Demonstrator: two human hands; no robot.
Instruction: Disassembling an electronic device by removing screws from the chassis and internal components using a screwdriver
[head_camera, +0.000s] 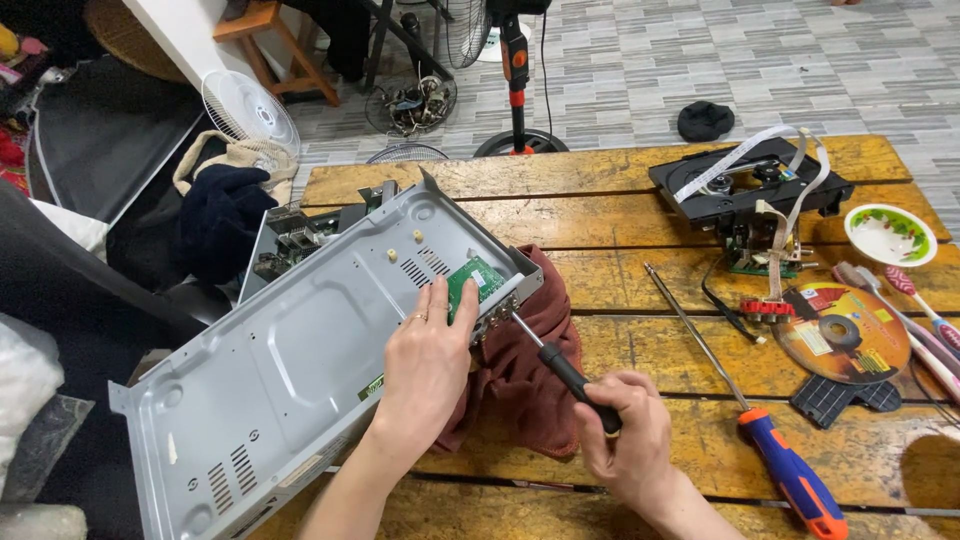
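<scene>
Nearest me, my right hand (625, 430) is clenched around the black handle of a small screwdriver (560, 365); its shaft slants up and left, tip at the corner of the grey metal chassis (290, 360). My left hand (425, 365) lies flat on that chassis, fingers extended, fingertips touching a small green circuit board (474, 280) set just inside the corner. It grips nothing; it only presses down.

The chassis lies tilted over the left edge of the wooden table (640, 200), its corner resting on a dark red cloth (530, 370).

To the right, a long screwdriver with a blue and orange handle (790, 475) lies loose on the table, apart from both hands. Beyond it, a disc (842, 333) sits beside some toothbrushes (905, 300).

Farther back, a black disc drive mechanism (750, 180) with a white ribbon cable, and a small bowl (890, 235) near the right edge.

On the floor beyond, a fan stand (517, 90) and a black cap (705, 120).
</scene>
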